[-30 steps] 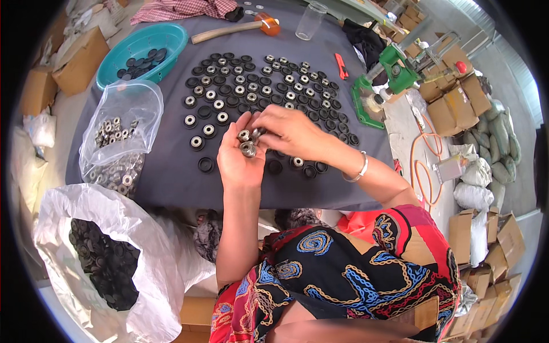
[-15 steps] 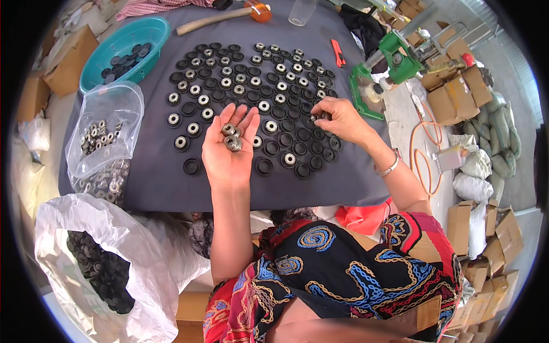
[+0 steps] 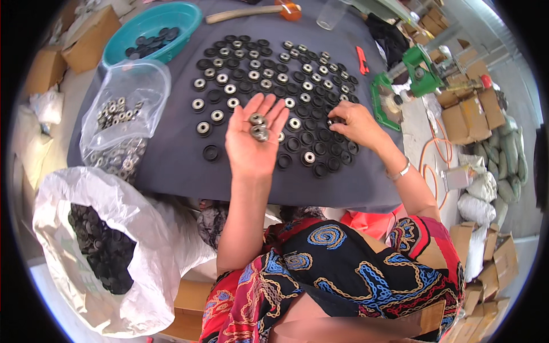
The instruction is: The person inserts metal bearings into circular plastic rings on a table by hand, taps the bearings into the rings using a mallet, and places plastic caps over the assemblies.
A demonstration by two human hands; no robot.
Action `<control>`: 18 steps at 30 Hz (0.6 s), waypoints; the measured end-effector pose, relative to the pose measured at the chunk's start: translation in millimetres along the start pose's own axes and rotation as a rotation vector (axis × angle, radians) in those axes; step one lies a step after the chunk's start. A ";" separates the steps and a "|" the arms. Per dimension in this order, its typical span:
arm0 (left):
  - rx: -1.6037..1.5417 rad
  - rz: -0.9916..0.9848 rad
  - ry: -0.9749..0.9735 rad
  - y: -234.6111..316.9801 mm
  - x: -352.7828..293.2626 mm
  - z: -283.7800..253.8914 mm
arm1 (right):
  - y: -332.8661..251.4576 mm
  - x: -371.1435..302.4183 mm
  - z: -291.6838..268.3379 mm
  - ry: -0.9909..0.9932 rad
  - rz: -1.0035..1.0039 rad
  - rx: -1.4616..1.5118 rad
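Note:
My left hand (image 3: 254, 137) is palm up, with its fingers stretched out and slightly curled. A few steel ball bearings (image 3: 259, 133) rest on that palm, above the near part of the cloth. My right hand (image 3: 357, 124) is over the right side of the rows, thumb and fingers pinched on a small, shiny dark-and-metal piece that looks like a bearing, mostly hidden by the fingertips. Around both hands, many black rubber rings (image 3: 211, 152) lie in rows. Several of them have a bearing seated inside, such as this bearing (image 3: 309, 156).
At left are a teal basin (image 3: 191, 40) of black rings, a clear bag (image 3: 163, 86) of bearings and a white sack (image 3: 154, 274) of black parts. A mallet (image 3: 243, 14), a clear cup (image 3: 330, 15), a red cutter (image 3: 362, 60) and a green press (image 3: 420, 80) edge the table.
The whole view has shifted, so the table stuff sits further right and higher. My right hand stays pinched over the right-hand rings; my left palm still carries its bearings.

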State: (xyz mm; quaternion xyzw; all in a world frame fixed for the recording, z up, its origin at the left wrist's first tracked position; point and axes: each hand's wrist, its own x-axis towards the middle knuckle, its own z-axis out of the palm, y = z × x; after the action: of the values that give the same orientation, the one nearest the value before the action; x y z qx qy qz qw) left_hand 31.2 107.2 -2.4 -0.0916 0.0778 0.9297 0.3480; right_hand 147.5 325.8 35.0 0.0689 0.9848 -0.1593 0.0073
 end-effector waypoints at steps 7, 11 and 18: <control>0.049 0.001 0.037 0.8 -11.8 10.6 | -93.0 16.0 -4.0 0.231 -0.369 0.139; 0.103 -0.033 0.027 -2.6 -3.7 -4.4 | -122.5 31.9 14.2 0.180 -0.493 0.110; 0.161 -0.029 0.029 2.8 -13.1 -1.4 | -132.7 35.3 29.9 0.144 -0.464 0.052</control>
State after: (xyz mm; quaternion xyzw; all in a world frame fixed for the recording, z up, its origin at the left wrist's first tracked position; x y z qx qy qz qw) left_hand 39.2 96.5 -0.6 -0.0776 0.1561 0.9140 0.3665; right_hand 94.0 196.4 46.9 -0.1476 0.9678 -0.1768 -0.1014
